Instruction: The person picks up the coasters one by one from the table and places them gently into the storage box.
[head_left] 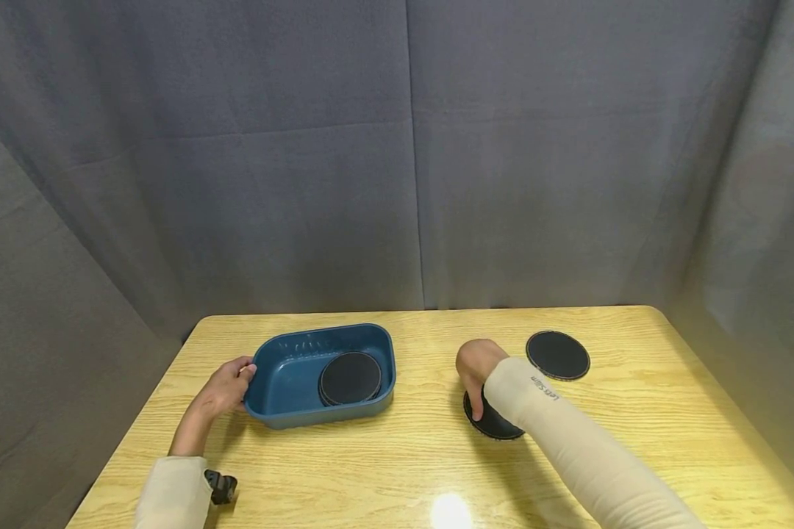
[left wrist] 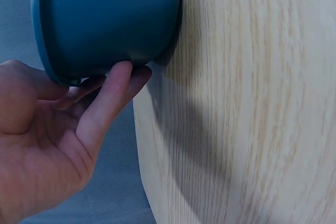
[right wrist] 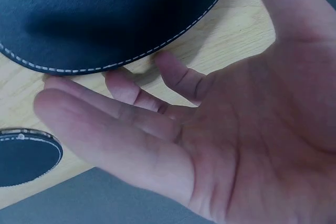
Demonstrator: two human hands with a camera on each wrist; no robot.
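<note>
A blue plastic tub [head_left: 284, 389] sits left of centre on the wooden table, with a small stack of black round coasters [head_left: 349, 378] inside it at the right end. My left hand [head_left: 228, 386] holds the tub's left end; in the left wrist view its fingers [left wrist: 113, 95] lie against the tub wall [left wrist: 105, 19] just under the rim, thumb at the rim. My right hand [head_left: 473, 389] arches over a black stitched coaster [head_left: 496, 425] on the table. Seen from the right wrist, its fingertips [right wrist: 168, 69] touch the edge of that coaster [right wrist: 105, 14], palm open. Another coaster [head_left: 558, 355] lies farther right.
Grey curtains close off the back and both sides of the table [head_left: 397, 470]. The other coaster [right wrist: 21, 158] also shows in the right wrist view, beside the table's edge. A black strap clip [head_left: 220, 485] sits on my left sleeve.
</note>
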